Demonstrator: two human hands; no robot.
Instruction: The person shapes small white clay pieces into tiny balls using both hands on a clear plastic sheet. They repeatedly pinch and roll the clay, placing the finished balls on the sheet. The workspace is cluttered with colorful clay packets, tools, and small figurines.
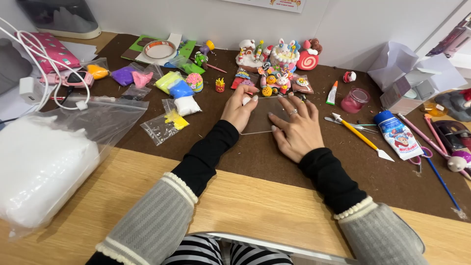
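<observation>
White modelling clay fills a large clear zip bag (46, 159) at the far left of the wooden bench (255, 206); white cables (37, 54) and a pink patterned pouch (51, 51) lie behind it. A brown mat (274, 162) covers the middle of the bench. On its left part lie small clear bags of coloured clay: orange (98, 72), purple (122, 76), yellow-green (168, 81), blue (180, 89), white (188, 105) and yellow (174, 120).

The left hand (239, 110) rests on the left edge of a clear plastic sheet (262, 118) that lies flat on the mat, near the centre. Its thumb points toward the sheet's top edge; the grip is relaxed, pressing on the sheet and not clasped round it. The right hand (297, 130) lies flat on the right part of the same sheet, fingers spread wide, a ring on one finger. Both sleeves are black with grey knit cuffs.

Just behind the sheet stands a cluster of small colourful clay figures (274, 66), with a pink swirl roll (307, 60) at its right. Further right lie a small glue tube (332, 93), a pink jar (354, 100), a yellow-handled sculpting tool (360, 137), a blue-capped tube (397, 135) and a blue-handled tool (441, 181), well apart from both hands
</observation>
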